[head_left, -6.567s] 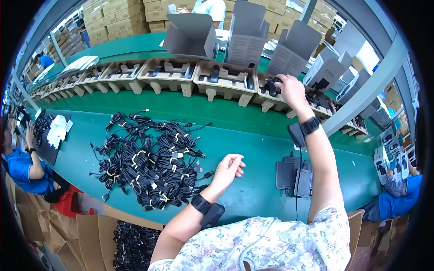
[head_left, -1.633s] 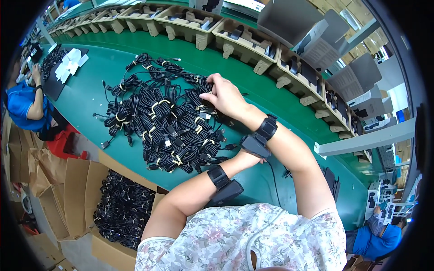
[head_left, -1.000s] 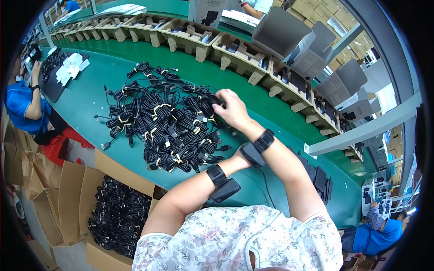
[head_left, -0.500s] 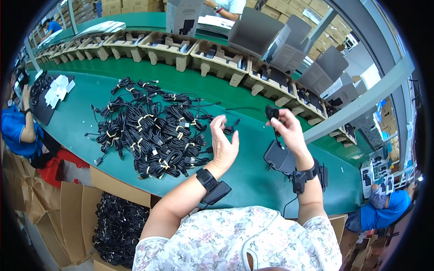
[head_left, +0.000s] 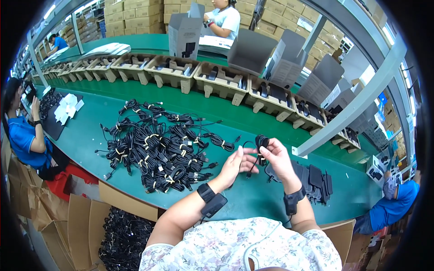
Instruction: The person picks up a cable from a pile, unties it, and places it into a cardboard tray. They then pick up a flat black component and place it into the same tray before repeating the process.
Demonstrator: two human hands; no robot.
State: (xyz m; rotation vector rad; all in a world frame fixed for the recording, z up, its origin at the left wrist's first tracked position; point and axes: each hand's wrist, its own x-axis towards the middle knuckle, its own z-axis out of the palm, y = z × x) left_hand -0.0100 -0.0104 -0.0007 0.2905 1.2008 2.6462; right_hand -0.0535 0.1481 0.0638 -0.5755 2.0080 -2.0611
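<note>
My right hand [head_left: 279, 160] pinches a coiled black cable [head_left: 261, 141] above the green table. Close by on its left, my left hand [head_left: 232, 168] has a loose strand of the same cable between thumb and fingers. From there the strand loops up to the coil, and a plug end dangles between the hands. To the left of my hands lies a big heap of black cables [head_left: 156, 151], many bundled with pale ties. One tied cable [head_left: 221, 142] sits at the heap's right edge. Flat dark grey plates [head_left: 316, 180] lie beyond my right wrist, partly hidden by it.
Pulp trays [head_left: 222, 83] with dark parts line the far side, with open printed boxes [head_left: 285, 58] behind. A slanted metal post [head_left: 348, 108] rises at right. An open carton [head_left: 83, 226] of cables stands lower left. Co-workers sit left, right and across.
My left hand has moved right to the cable and taken hold of a strand. My right hand has come slightly lower and left, still holding the coil. The view has tilted upward.
</note>
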